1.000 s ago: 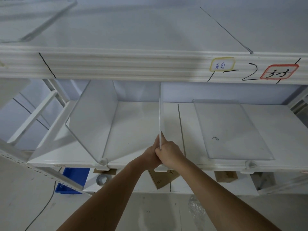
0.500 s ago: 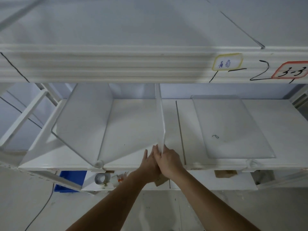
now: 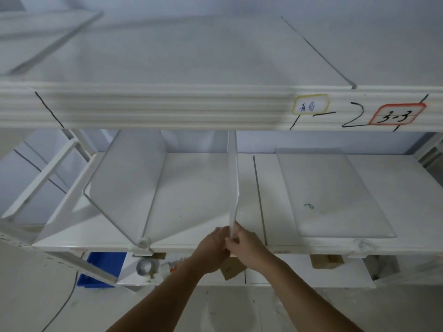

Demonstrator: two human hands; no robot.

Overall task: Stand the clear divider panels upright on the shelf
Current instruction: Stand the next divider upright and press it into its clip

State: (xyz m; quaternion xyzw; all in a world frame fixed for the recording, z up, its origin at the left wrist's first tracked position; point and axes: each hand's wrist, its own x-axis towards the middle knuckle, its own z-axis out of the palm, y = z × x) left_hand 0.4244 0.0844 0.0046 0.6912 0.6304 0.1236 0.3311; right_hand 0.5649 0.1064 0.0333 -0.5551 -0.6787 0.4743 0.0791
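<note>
A clear divider panel (image 3: 233, 178) stands upright, edge-on to me, in the middle of the white shelf (image 3: 203, 188). My left hand (image 3: 211, 250) and my right hand (image 3: 247, 248) both pinch its front lower edge at the shelf's front lip. A second clear panel (image 3: 124, 185) stands upright to the left, held in a white clip (image 3: 143, 243) at the front. A third clear panel (image 3: 328, 192) lies flat on the shelf to the right, with a clip (image 3: 360, 243) at its front corner.
An upper shelf (image 3: 167, 106) with handwritten labels (image 3: 311, 107) overhangs close above the panels. Below are a blue bin (image 3: 103, 267), a roll of tape (image 3: 145, 267) and cardboard pieces (image 3: 326, 261). A shelf seam (image 3: 259, 200) runs just right of the held panel.
The middle panel has straightened from a slight lean to upright. Both hands have stayed pinched at its front lower edge, shifting only slightly as my view moved.
</note>
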